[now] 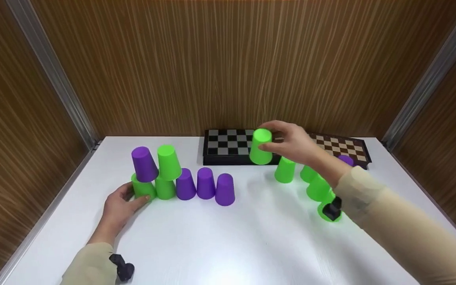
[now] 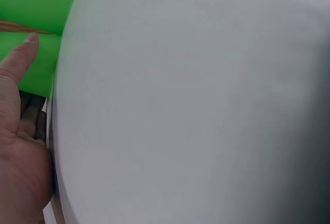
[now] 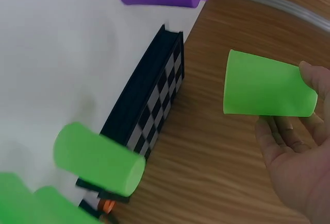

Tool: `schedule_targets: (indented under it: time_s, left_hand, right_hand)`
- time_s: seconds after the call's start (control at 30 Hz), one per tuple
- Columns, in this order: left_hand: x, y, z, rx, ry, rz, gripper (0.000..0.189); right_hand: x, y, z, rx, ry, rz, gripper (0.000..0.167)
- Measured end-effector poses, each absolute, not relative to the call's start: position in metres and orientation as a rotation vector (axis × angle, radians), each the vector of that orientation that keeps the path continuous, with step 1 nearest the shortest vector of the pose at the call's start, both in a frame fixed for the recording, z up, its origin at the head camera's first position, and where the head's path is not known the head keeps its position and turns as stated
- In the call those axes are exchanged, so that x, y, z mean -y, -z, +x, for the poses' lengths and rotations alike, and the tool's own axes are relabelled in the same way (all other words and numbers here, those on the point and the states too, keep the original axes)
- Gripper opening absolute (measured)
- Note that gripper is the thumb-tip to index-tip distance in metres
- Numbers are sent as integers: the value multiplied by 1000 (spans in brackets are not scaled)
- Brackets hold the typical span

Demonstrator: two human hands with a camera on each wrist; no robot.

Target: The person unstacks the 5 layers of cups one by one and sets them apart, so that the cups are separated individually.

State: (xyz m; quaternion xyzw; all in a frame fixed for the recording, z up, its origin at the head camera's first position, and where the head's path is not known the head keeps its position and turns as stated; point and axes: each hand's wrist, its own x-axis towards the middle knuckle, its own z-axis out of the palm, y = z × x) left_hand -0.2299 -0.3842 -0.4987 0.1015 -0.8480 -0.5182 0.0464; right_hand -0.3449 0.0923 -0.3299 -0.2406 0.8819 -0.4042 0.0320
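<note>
My left hand [image 1: 119,204] holds the leftmost green cup [image 1: 144,189] of a row of upside-down cups, thumb on its front and fingers around the far side. On top stand a purple cup [image 1: 145,164] and a green cup [image 1: 169,162], side by side. Another green cup [image 1: 166,190] and three purple cups [image 1: 206,184] continue the bottom row rightward. Raised above the table, my right hand [image 1: 291,140] pinches an upside-down green cup [image 3: 268,85] between thumb and fingers. In the left wrist view, the thumb [image 2: 23,56] lies against green plastic.
Several green cups [image 1: 284,171] and a purple cup [image 1: 345,160] stand at the right, partly behind my right forearm. A black-and-grey checkered board [image 1: 228,144] and a brown-and-cream one [image 1: 341,146] lie at the back. Wood-grain walls [image 1: 228,67] enclose the white table [image 1: 220,245].
</note>
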Motion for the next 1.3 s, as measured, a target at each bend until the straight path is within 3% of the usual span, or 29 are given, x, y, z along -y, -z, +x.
schedule_targets:
  time_s: [0.57, 1.3]
  left_hand:
    - [387, 500, -227, 2608, 1590, 343, 88]
    - [381, 494, -226, 2573, 1612, 337, 85]
  right_hand:
    - [-170, 367, -343, -2674, 1082, -702, 53]
    - [-190, 396, -345, -2699, 865, -676, 58]
